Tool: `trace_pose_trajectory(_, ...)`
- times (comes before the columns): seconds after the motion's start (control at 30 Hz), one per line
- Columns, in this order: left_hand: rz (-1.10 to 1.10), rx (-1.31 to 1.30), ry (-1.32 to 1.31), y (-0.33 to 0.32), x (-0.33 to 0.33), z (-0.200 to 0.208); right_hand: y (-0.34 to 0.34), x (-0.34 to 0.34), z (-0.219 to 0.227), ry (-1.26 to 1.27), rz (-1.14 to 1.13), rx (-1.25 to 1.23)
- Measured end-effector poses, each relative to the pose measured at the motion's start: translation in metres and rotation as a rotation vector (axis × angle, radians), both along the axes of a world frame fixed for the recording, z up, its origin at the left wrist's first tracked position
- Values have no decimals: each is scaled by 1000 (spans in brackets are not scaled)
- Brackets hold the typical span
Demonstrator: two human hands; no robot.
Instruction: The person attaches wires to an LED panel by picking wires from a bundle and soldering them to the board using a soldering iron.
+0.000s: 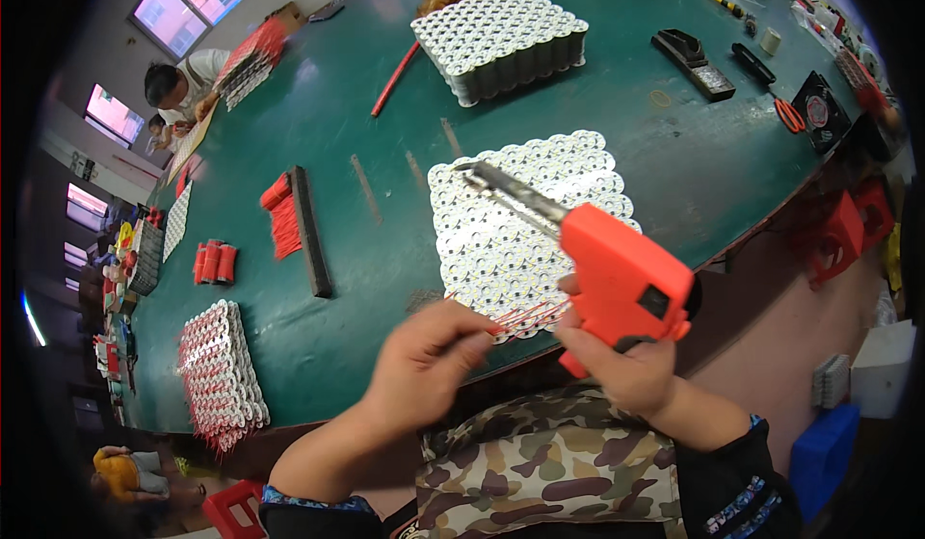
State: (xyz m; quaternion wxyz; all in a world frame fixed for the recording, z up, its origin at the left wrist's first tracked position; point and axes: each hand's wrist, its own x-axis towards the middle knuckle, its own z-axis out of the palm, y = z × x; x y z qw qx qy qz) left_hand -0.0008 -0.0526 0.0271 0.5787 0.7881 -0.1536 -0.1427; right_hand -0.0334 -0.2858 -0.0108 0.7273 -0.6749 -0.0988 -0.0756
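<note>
My right hand (626, 370) is wrapped round the grip of a red soldering gun (626, 274). Its metal tip points to the upper left, over a sheet of joined round white LED boards (520, 202) on the green table. With thumb and fingers pinched together, my left hand (429, 356) grips thin red wires (525, 317) at the near edge of the sheet. The wires run across its lowest row of discs. Part of the sheet is hidden behind the gun.
A tall stack of white LED boards (501, 28) stands farther back. Left lie a dark bar (310, 231), a red wire bundle (282, 216), red rolls (214, 262) and a wired board stack (224, 375). Scissors (790, 115) lie right. Another person (183, 86) sits at the far left.
</note>
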Motion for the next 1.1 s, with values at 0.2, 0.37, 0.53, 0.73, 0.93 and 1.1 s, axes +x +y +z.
trace_pose_trajectory(0.2,121,380,-449,33,14,-4,-39,-19,0,163,107,108)
trace_pose_trajectory(0.37,97,525,-708,29,19,-19,-50,-28,6,298,153,275)
trace_pose_trajectory(0.53,35,691,-840,26,24,-21,-56,-35,0,336,209,248)
trace_pose_trajectory(0.73,-38,754,-911,32,24,-35,-55,-32,-31,42,245,-232)
trace_pose_trajectory(0.93,-72,761,-909,31,24,-34,-49,-37,-47,-144,155,-475)
trace_pose_trajectory(1.1,-84,782,-890,34,23,-35,-43,-32,-40,-321,125,-554)
